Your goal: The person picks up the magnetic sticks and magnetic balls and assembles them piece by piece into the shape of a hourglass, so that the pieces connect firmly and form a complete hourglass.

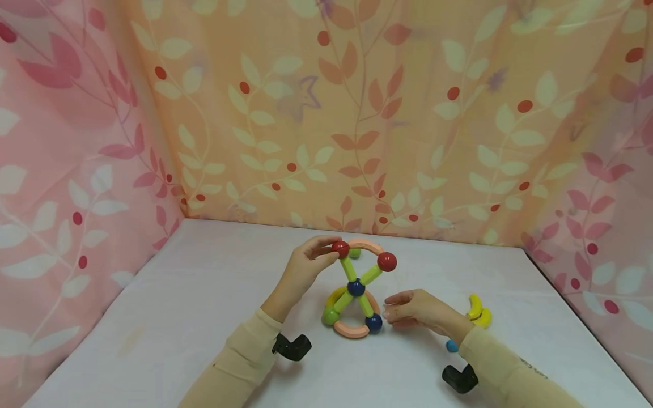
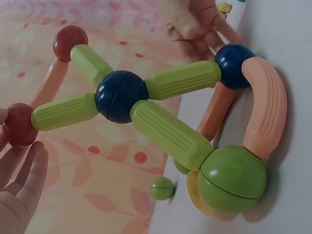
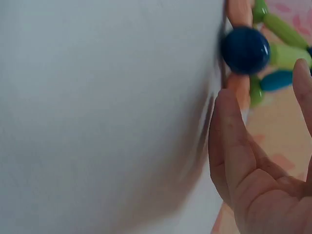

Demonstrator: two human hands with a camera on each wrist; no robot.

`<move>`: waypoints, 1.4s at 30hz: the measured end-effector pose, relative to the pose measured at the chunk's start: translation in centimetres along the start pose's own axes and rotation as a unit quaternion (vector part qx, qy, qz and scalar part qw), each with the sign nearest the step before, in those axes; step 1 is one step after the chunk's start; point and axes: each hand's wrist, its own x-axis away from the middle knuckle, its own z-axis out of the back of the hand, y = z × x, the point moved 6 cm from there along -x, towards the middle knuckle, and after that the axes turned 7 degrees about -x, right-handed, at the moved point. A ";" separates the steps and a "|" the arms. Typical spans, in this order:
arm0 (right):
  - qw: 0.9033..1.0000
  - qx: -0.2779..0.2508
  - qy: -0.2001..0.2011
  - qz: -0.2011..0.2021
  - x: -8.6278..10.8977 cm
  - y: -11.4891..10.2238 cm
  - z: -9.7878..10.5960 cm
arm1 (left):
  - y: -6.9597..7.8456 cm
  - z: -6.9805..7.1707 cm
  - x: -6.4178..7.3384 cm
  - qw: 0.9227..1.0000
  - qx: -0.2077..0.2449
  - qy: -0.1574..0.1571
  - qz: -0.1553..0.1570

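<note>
A toy built of balls and rods stands upright on the white table, with green rods crossing at a dark blue ball (image 1: 356,287). My left hand (image 1: 306,271) pinches the upper left red ball (image 1: 340,249) between thumb and fingers. From there a peach curved rod (image 1: 365,245) arches over to a second red ball (image 1: 387,262). Curved peach and yellow rods form the base ring, with a green ball (image 2: 232,180) and a lower dark blue ball (image 1: 374,323) on it. Beside that lower blue ball is my right hand (image 1: 423,310), its fingers extended and holding nothing.
Two yellow curved pieces (image 1: 475,306) lie right of the right hand, near a light blue piece (image 1: 452,345) partly behind the sleeve. A loose green ball (image 2: 162,188) sits behind the toy. Patterned curtains (image 1: 357,113) border the table's back and sides.
</note>
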 end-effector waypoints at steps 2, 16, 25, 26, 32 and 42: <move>1.000 0.006 -0.004 0.002 0.1 0.2 -1.0 | 0.0 0.1 0.0 1.000 0.002 -0.004 0.000; 0.996 0.050 0.070 0.013 -0.6 -0.7 -1.7 | 0.3 0.4 -0.1 1.000 -0.012 -0.028 -0.003; 0.993 0.067 0.095 0.013 -1.7 -1.1 -0.2 | 0.5 0.4 0.0 0.998 -0.013 -0.058 -0.003; 0.993 0.066 0.097 0.013 -1.8 -1.1 -0.1 | 0.5 0.4 0.0 0.998 -0.016 -0.059 -0.002; 0.993 0.060 0.104 0.005 -2.0 -0.8 0.4 | 0.4 0.2 0.1 0.997 -0.018 -0.071 0.002; 0.991 0.084 0.105 0.005 -1.8 -1.5 1.2 | 0.6 0.0 0.1 0.996 -0.020 -0.087 0.010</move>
